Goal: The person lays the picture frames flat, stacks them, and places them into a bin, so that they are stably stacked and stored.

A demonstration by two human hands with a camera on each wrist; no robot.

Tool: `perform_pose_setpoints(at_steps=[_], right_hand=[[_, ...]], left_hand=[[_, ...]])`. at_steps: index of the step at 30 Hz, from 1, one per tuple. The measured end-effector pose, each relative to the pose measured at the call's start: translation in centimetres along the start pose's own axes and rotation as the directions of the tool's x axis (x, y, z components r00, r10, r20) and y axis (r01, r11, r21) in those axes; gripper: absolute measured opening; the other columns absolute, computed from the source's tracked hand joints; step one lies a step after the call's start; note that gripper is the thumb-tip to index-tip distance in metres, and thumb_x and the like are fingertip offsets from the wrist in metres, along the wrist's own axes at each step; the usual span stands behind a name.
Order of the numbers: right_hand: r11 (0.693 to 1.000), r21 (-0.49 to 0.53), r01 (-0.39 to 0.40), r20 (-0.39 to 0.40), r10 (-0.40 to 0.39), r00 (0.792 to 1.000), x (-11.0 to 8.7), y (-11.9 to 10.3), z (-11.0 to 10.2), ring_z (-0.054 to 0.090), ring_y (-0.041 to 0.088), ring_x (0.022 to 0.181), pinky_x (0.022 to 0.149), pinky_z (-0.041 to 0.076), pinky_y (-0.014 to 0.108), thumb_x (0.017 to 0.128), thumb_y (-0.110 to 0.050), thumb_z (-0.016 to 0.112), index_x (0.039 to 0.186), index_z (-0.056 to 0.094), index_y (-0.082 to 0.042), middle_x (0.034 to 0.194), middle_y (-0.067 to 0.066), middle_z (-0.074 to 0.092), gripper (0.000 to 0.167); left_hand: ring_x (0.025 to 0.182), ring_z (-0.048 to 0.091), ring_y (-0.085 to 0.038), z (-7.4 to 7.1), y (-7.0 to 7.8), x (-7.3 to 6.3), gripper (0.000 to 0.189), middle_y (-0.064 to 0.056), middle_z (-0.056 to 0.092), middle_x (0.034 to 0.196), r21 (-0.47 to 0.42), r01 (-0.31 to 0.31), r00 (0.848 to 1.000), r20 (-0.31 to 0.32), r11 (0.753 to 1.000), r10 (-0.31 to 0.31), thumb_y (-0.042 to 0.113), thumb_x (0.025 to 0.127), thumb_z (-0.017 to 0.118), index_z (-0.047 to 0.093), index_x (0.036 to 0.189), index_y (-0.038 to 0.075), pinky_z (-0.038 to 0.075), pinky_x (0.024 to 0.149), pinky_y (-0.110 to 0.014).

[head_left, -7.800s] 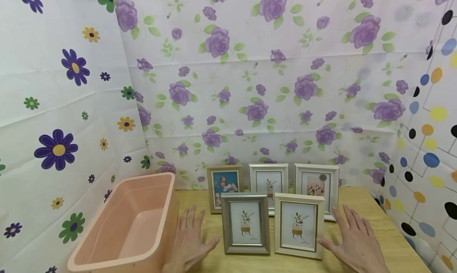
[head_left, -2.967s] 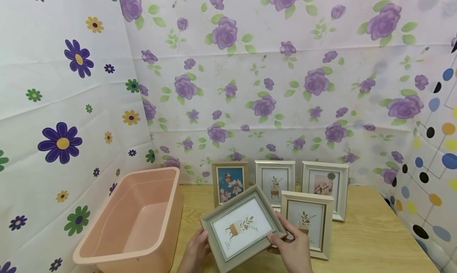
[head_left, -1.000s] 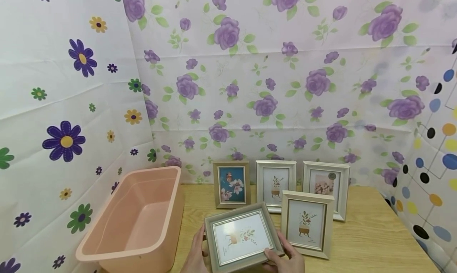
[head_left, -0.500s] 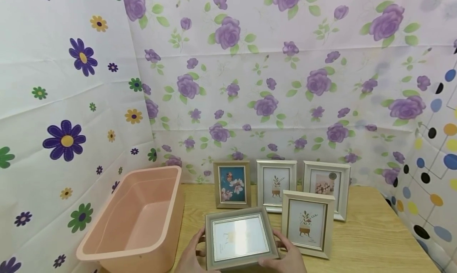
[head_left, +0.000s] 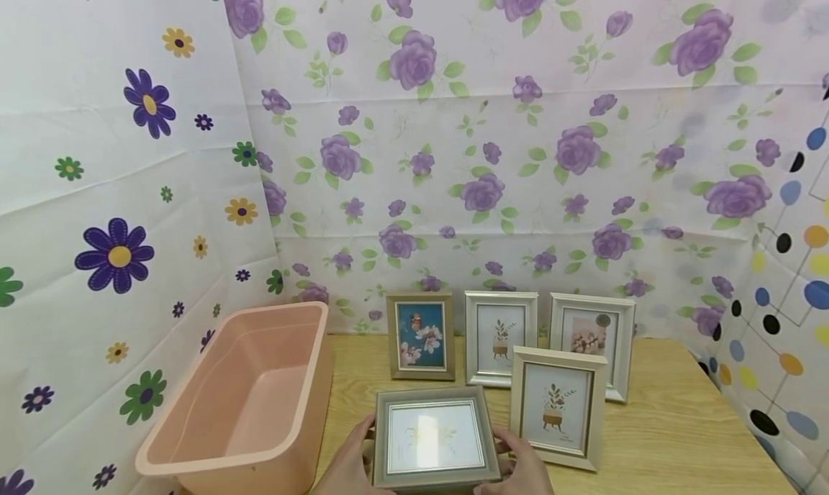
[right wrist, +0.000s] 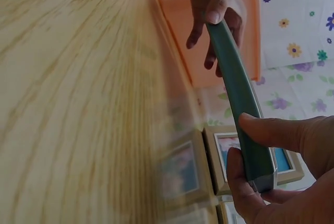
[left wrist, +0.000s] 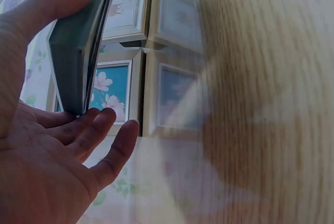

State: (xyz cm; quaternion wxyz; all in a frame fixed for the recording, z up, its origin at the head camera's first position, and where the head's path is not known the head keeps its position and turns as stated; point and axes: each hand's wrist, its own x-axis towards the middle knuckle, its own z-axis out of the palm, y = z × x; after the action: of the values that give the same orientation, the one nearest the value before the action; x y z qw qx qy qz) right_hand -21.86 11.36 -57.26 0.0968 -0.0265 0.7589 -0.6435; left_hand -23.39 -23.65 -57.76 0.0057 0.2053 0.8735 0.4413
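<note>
Both hands hold a silver-grey picture frame, glass up and nearly level, in front of the other frames. It lies sideways, and glare covers much of its plant print. My left hand grips the left end, the thumb on the near edge and fingers at the far side. My right hand pinches the right end the same way. In the left wrist view the picture frame is seen edge-on, held above the wood. The right wrist view shows its long side spanning from hand to hand.
A pink plastic tub stands at the left. Behind the hands stand a beige frame, a gold frame with a blue flower picture, a silver frame and a white frame. Wooden tabletop continues right; patterned cloths hang around.
The grey frame stood upright on the table at first, with both hands beside it. It was picked up, turned sideways and tilted, then levelled and squared between the hands.
</note>
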Motion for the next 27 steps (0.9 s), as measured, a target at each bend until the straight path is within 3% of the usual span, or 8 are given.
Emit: perform_pose_setpoints(at_steps=[3,4,5,9,13,18,24,27], right_hand=[[0.999,-0.023,0.031,0.009,-0.031,0.999,0.3,0.5,-0.1,0.08,0.024,0.09,0.076,0.068,0.037,0.068,0.007,0.098,0.152,0.045,0.019,0.114,0.023,0.061,0.1],[0.999,-0.035,0.04,0.014,-0.039,0.999,0.5,0.7,-0.1,0.08,0.024,0.088,0.076,0.067,0.036,0.068,0.007,0.098,0.151,0.046,0.019,0.112,0.022,0.062,0.098],[0.997,-0.053,0.051,0.018,-0.05,0.999,0.6,0.8,-0.1,0.079,0.023,0.086,0.075,0.067,0.035,0.068,0.007,0.098,0.149,0.048,0.019,0.11,0.021,0.063,0.096],[0.988,-0.128,0.086,0.029,-0.083,0.996,1.0,1.3,-0.2,0.077,0.019,0.08,0.072,0.066,0.033,0.068,0.007,0.096,0.144,0.053,0.021,0.106,0.018,0.066,0.089],[0.98,-0.17,0.102,0.031,-0.098,0.995,1.2,1.6,-0.2,0.075,0.019,0.082,0.073,0.066,0.033,0.068,0.008,0.095,0.141,0.055,0.022,0.103,0.017,0.068,0.085],[0.97,-0.212,0.116,0.026,-0.113,0.993,1.1,1.9,-0.2,0.074,0.019,0.084,0.072,0.063,0.028,0.067,0.007,0.094,0.133,0.063,0.022,0.098,0.011,0.073,0.075],[0.967,-0.246,0.058,0.002,-0.059,0.998,1.2,2.2,0.2,0.071,0.014,0.082,0.07,0.061,0.026,0.073,0.002,0.092,0.129,0.065,0.023,0.095,0.007,0.074,0.067],[0.963,-0.266,0.043,-0.012,-0.048,0.999,1.3,2.3,0.3,0.07,0.014,0.084,0.071,0.061,0.026,0.073,0.001,0.093,0.128,0.066,0.022,0.097,0.009,0.072,0.065]], left_hand=[[0.127,0.062,-0.041,0.1,-0.4,0.6,0.125,-0.036,0.051,0.151,0.032,0.027,0.999,0.035,0.999,-0.028,0.044,0.078,0.1,0.029,0.163,-0.014,0.059,0.093,-0.043],[0.129,0.061,-0.046,0.2,-0.8,0.8,0.126,-0.037,0.049,0.154,0.027,0.051,0.998,0.048,0.998,-0.052,0.043,0.078,0.1,0.028,0.164,-0.013,0.059,0.096,-0.05],[0.132,0.059,-0.051,0.3,-1.0,1.0,0.131,-0.039,0.045,0.158,0.019,0.114,0.991,0.067,0.993,-0.115,0.044,0.074,0.103,0.027,0.165,-0.012,0.059,0.099,-0.055],[0.146,0.048,-0.058,1.5,-4.9,2.0,0.138,-0.037,0.037,0.168,0.033,0.197,0.974,0.108,0.98,-0.2,0.05,0.07,0.103,0.024,0.169,-0.005,0.051,0.107,-0.071],[0.146,0.046,-0.059,2.3,-7.2,2.5,0.138,-0.037,0.036,0.168,0.028,0.197,0.971,0.132,0.98,-0.199,0.053,0.072,0.102,0.022,0.171,-0.003,0.049,0.106,-0.075],[0.148,0.044,-0.059,2.5,-7.2,2.8,0.139,-0.037,0.039,0.166,0.009,0.222,0.964,0.148,0.975,-0.221,0.053,0.069,0.103,0.026,0.169,-0.004,0.047,0.109,-0.076],[0.142,0.045,-0.059,2.1,-5.3,2.4,0.131,-0.04,0.042,0.158,0.044,0.194,0.97,0.142,0.98,-0.199,0.044,0.074,0.102,0.027,0.166,-0.01,0.051,0.107,-0.071],[0.14,0.048,-0.054,2.1,-5.6,2.5,0.132,-0.038,0.044,0.157,0.037,0.212,0.965,0.147,0.977,-0.215,0.048,0.072,0.103,0.028,0.167,-0.007,0.052,0.108,-0.066]])
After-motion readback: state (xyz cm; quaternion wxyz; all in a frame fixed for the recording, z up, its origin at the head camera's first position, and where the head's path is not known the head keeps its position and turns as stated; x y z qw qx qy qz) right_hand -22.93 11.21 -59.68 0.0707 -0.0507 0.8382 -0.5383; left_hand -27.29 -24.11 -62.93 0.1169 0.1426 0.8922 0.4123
